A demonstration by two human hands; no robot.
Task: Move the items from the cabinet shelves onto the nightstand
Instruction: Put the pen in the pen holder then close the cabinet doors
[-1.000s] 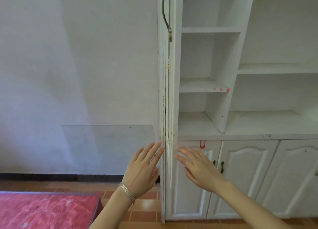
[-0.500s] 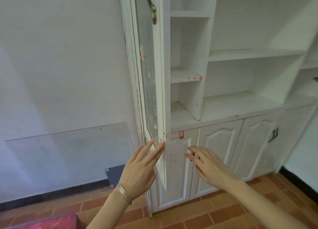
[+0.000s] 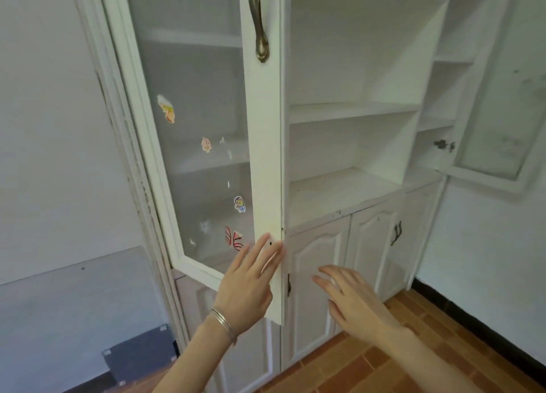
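Cabinet (image 3: 348,111) of white-painted wood fills the wall ahead, with open shelves above and panelled lower doors beneath. Every shelf visible in this view is bare; no item to be moved can be seen, and the nightstand is not in view either. Whether anything sits behind the glass on the left section cannot be confirmed, though the panes show only empty boards.

Glass door (image 3: 204,126), tall and upright, stands partly swung out from the left section. It carries several small stickers and a brass handle (image 3: 259,23) near its free edge, well above both hands. A second glass door (image 3: 499,120) hangs open at the far right.

Left hand (image 3: 248,286) lies flat against the lower free stile of the glass door, fingers spread and extended, holding nothing; a thin bangle (image 3: 223,324) circles the wrist. Right hand (image 3: 351,298) hovers just beside it, in front of the lower doors, likewise spread, holding nothing and apart from any surface.

Judgement: the step in hand concerns the door, not an object. The door's long axis runs vertically and its edge is under the left palm, so the left hand is the nearer and better placed to swing it. The shelves lie up and to the right of both hands.
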